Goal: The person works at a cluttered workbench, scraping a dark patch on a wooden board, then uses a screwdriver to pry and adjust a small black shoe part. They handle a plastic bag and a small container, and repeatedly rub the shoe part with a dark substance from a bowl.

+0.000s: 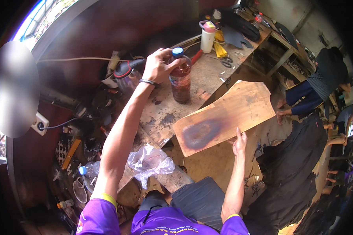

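Note:
My left hand [161, 65] is closed round the upper part of a plastic bottle [181, 84] with a blue cap and dark reddish-brown contents. The bottle stands upright at the workbench [157, 117]; whether its base touches the top is hard to tell. In my right hand [239, 143] is a wooden board [239, 105], gripped at its near edge and tilted beyond the bench's right side. A dark round stain marks the board's left end. My right fingers are partly hidden beneath it.
A crumpled clear plastic bag [151, 161] lies on the near bench end. Scissors [226, 61] and a white bottle with a pink lid [207, 37] stand farther back. Black sheet material [290, 156] spreads at the right. Another person [321, 74] bends over at the far right.

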### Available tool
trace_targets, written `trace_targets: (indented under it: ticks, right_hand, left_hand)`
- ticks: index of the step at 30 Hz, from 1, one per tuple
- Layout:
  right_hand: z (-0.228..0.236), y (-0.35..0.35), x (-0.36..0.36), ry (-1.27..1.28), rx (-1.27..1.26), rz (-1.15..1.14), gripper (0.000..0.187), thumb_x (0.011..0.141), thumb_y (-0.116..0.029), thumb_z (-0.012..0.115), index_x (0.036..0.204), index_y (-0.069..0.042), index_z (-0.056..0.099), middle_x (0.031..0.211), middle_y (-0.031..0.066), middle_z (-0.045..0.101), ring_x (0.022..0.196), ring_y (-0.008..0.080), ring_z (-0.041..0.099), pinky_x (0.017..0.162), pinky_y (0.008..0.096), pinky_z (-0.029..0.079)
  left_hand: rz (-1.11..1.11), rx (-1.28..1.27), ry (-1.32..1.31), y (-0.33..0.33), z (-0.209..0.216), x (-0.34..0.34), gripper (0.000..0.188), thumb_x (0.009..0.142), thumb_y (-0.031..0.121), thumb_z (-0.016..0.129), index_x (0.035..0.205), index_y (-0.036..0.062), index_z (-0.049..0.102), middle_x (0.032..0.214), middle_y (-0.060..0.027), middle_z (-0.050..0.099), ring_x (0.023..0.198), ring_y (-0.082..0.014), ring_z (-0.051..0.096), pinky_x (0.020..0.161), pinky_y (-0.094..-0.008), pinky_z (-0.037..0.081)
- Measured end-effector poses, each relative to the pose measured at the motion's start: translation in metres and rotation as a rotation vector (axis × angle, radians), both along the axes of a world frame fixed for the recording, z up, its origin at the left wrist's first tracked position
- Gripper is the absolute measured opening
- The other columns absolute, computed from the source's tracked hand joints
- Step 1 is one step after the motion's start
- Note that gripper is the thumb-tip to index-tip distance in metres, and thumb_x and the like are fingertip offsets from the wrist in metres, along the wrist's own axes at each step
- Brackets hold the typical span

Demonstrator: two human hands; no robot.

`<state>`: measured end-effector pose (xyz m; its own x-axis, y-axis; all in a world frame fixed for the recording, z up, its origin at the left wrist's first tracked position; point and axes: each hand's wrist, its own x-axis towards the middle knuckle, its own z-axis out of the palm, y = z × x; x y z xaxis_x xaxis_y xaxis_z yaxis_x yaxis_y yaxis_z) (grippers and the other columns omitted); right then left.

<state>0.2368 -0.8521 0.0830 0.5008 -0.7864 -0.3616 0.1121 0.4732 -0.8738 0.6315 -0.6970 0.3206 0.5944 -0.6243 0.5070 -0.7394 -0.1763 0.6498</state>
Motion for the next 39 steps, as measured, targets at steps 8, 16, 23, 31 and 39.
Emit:
trace_targets:
  ticks: [8,16,23,31,39]
  right_hand:
    - [0.01,0.018,0.01,0.012,-0.002,0.007,0.04,0.104,-0.035,0.062,0.125,-0.002,0.05,0.112,0.0139,0.068,0.094,0.0285,0.075,0.069,0.0456,0.068]
    - [-0.001,0.017,0.119,0.087,0.008,0.147,0.042,0.106,-0.033,0.059,0.126,0.003,0.048,0.124,0.0207,0.059,0.095,0.032,0.074,0.07,0.0445,0.069]
    - [-0.009,0.045,0.157,0.149,0.061,0.312,0.044,0.106,-0.033,0.059,0.129,0.003,0.049,0.123,0.0195,0.06,0.091,0.0312,0.074,0.07,0.0434,0.069]
    - [-0.007,0.036,0.194,0.382,-0.082,0.368,0.046,0.101,-0.038,0.068,0.098,0.005,0.054,0.084,0.0194,0.066,0.061,0.0277,0.073,0.05,0.0361,0.064]
    - [-0.013,0.05,0.199,0.363,-0.139,0.252,0.047,0.1,-0.038,0.069,0.079,-0.001,0.049,0.064,0.0143,0.064,0.05,0.0232,0.07,0.038,0.0315,0.055]
  left_hand:
    - [0.074,-0.016,-0.31,-0.056,0.055,0.038,0.048,0.085,0.044,0.082,0.112,0.0051,0.075,0.098,-0.0137,0.077,0.093,-0.0243,0.076,0.081,-0.0356,0.06]
    - [0.047,-0.162,-0.257,-0.11,0.063,0.063,0.041,0.082,0.039,0.082,0.1,0.0036,0.073,0.096,-0.0168,0.072,0.087,-0.0313,0.071,0.077,-0.0406,0.058]
    - [0.132,-0.278,-0.245,-0.127,0.056,0.095,0.035,0.086,0.033,0.079,0.105,0.0041,0.072,0.098,-0.0166,0.071,0.088,-0.0315,0.07,0.08,-0.0404,0.057]
    - [0.074,-0.222,-0.401,-0.121,0.074,0.101,0.034,0.088,0.036,0.077,0.102,0.0051,0.072,0.094,-0.0158,0.069,0.086,-0.0318,0.068,0.078,-0.042,0.055]
    - [0.077,-0.22,-0.327,-0.11,0.077,0.083,0.032,0.088,0.033,0.078,0.1,0.0037,0.071,0.093,-0.0145,0.068,0.084,-0.0298,0.067,0.077,-0.0411,0.055]
